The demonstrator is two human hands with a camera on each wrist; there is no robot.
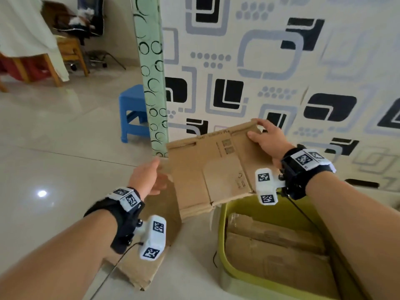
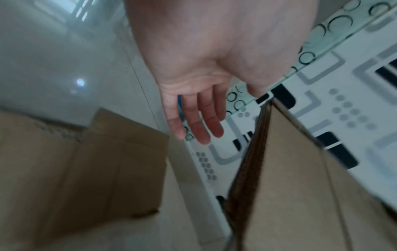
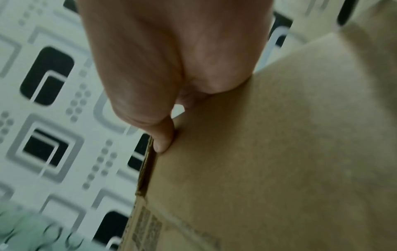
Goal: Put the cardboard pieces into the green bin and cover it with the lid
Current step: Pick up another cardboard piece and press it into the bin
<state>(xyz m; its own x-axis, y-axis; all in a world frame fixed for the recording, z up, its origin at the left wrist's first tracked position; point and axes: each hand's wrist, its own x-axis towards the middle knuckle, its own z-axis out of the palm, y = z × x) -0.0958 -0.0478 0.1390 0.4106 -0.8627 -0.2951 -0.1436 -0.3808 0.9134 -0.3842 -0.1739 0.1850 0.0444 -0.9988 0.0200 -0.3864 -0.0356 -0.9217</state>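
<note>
A flattened cardboard piece (image 1: 207,167) hangs tilted in the air, just left of and above the green bin (image 1: 223,245). My right hand (image 1: 266,137) pinches its top right corner, thumb on the printed face and fingers behind. In the right wrist view the right hand (image 3: 163,101) grips the board's edge (image 3: 279,152). My left hand (image 1: 149,178) is open with straight fingers, close beside the board's left edge; the left wrist view shows the left hand (image 2: 197,110) holding nothing next to the board (image 2: 300,186). More cardboard (image 1: 277,252) lies inside the bin. I see no lid.
Another cardboard piece (image 1: 138,271) lies on the tiled floor under my left forearm. A patterned wall (image 1: 281,61) stands close behind the bin, ending at a green-patterned post (image 1: 151,83). A blue stool (image 1: 132,109) sits beyond it, and wooden chairs (image 1: 69,50) stand far left.
</note>
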